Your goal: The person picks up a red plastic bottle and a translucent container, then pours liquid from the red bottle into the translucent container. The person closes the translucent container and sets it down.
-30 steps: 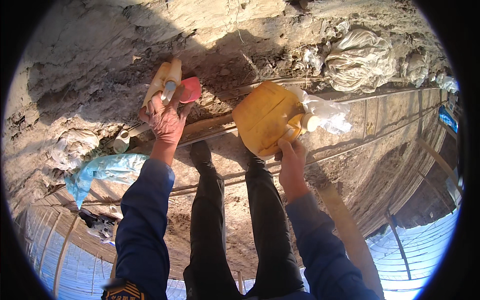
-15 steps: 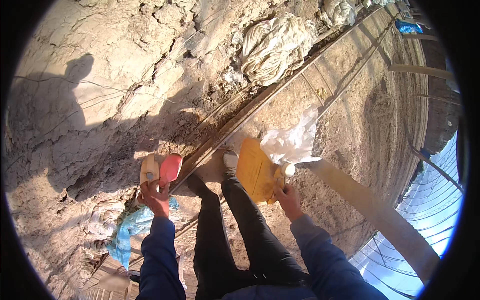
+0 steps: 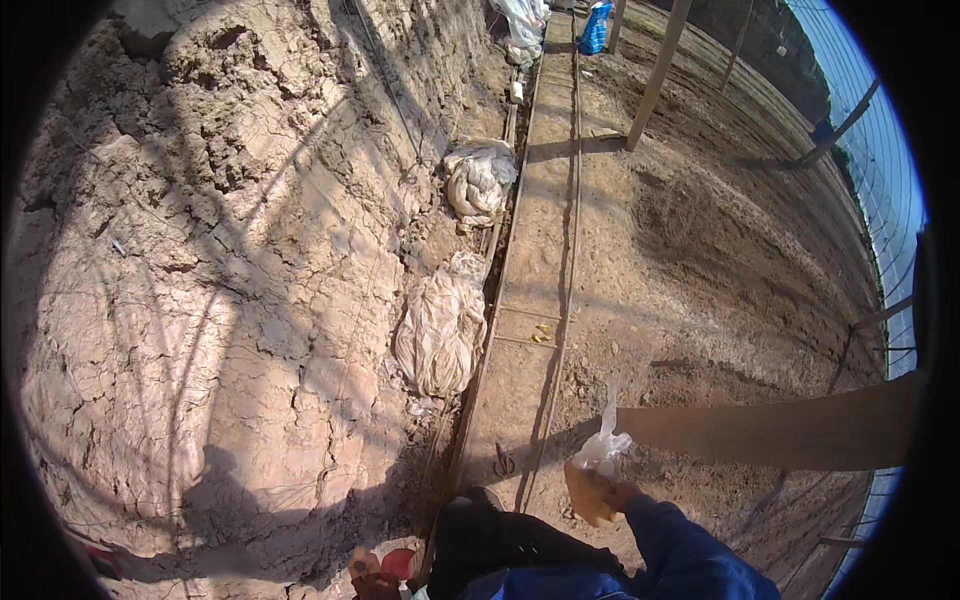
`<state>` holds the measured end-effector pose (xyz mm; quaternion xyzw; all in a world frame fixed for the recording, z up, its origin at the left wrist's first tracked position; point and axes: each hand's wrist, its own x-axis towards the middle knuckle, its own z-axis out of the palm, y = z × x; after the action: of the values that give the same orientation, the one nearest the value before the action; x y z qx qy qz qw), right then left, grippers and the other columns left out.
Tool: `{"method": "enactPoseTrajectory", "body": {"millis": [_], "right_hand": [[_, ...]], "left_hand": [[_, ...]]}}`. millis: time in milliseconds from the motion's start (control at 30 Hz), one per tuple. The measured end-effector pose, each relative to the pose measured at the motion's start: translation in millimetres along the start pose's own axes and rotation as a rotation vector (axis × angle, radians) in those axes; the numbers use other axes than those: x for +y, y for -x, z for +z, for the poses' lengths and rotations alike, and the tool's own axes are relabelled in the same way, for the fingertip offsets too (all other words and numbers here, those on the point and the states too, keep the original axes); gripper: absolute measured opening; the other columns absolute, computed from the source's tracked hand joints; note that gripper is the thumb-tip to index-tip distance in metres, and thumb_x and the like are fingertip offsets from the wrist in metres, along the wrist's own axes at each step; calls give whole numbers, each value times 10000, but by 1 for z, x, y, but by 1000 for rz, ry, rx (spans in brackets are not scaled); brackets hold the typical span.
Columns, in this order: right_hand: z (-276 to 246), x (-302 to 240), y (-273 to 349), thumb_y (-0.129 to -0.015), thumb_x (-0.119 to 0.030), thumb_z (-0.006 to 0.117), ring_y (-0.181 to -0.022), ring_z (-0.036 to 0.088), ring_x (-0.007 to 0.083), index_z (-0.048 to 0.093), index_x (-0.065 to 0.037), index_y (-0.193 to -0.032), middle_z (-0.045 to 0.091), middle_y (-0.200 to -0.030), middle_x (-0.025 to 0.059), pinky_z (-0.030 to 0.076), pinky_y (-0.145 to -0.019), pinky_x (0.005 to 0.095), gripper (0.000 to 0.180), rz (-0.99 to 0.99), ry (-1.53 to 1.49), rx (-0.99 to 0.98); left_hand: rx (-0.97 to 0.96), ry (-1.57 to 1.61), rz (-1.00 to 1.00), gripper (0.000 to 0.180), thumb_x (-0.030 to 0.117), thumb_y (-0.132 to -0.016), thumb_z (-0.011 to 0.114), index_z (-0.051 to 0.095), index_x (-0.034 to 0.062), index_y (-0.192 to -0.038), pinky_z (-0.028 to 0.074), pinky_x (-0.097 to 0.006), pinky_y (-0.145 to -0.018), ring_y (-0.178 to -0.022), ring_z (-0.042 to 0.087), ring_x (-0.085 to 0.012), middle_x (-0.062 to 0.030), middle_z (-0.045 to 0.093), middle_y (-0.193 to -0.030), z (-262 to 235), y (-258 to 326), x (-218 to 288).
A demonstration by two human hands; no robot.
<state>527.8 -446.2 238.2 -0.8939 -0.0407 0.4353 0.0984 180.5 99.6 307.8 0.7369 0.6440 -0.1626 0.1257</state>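
Note:
My right hand point(image 3: 620, 495) is closed on the handle side of a yellow plastic jug point(image 3: 590, 492), low and right of my legs. A clear plastic bag point(image 3: 603, 447) lies over the jug's top and sticks up beyond it. At the lower edge my left hand point(image 3: 376, 586) is partly cut off, its fingers closed round a tan, flat piece point(image 3: 362, 562). Beside that piece is a rounded red thing point(image 3: 398, 563), held in the same hand; I cannot make out its kind. On the ground ahead of my feet lies a pair of shears point(image 3: 503, 460).
Cracked earth point(image 3: 280, 360) rises on the left. Crumpled pale sheeting point(image 3: 440, 335) and a bundled sack point(image 3: 480, 180) lie beside the long rail point(image 3: 508, 255). A thick wooden post point(image 3: 780, 425) stands right of the jug. Far ahead is a blue bag point(image 3: 594, 28).
My view has turned and tilted up along the path, so both hands and the jug now appear lower. The jug stays in my right hand, the tan and red things in my left.

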Motion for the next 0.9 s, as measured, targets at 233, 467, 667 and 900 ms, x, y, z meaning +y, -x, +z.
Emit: {"method": "enactPoseTrajectory", "body": {"millis": [233,467,667,900], "right_hand": [[-71,20,-11,-848,-556,750,-991,777,298,850,-135,-1064,811,-1007,155,592,-932,413,484,178,-112,-66],[-139,-21,-12,-859,-601,736,-1035,767,354,823,-139,-1166,803,-1083,164,592,-938,442,562,343,-388,133],[-193,-46,-71,-873,-500,774,-972,779,271,827,-166,-1164,814,-1022,94,597,-887,406,446,492,-425,128],[-329,-95,-219,-863,-493,790,-976,781,285,836,-156,-1129,817,-1045,112,600,-881,410,432,485,-543,50]], "left_hand": [[-20,93,266,292,393,-641,921,728,242,-800,336,-569,-1040,-1326,537,-241,-29,589,-1339,-63,-62,250],[-124,97,642,311,390,-643,937,745,233,-830,316,-584,-1067,-1341,539,-237,-35,578,-1388,-101,-107,486],[-94,123,764,328,388,-645,950,760,225,-856,299,-597,-1091,-1354,541,-233,-41,570,-1431,-142,-165,678],[58,179,723,349,385,-647,966,777,216,-887,280,-612,-1119,-1369,543,-228,-47,559,-1480,-172,-260,893]]}}
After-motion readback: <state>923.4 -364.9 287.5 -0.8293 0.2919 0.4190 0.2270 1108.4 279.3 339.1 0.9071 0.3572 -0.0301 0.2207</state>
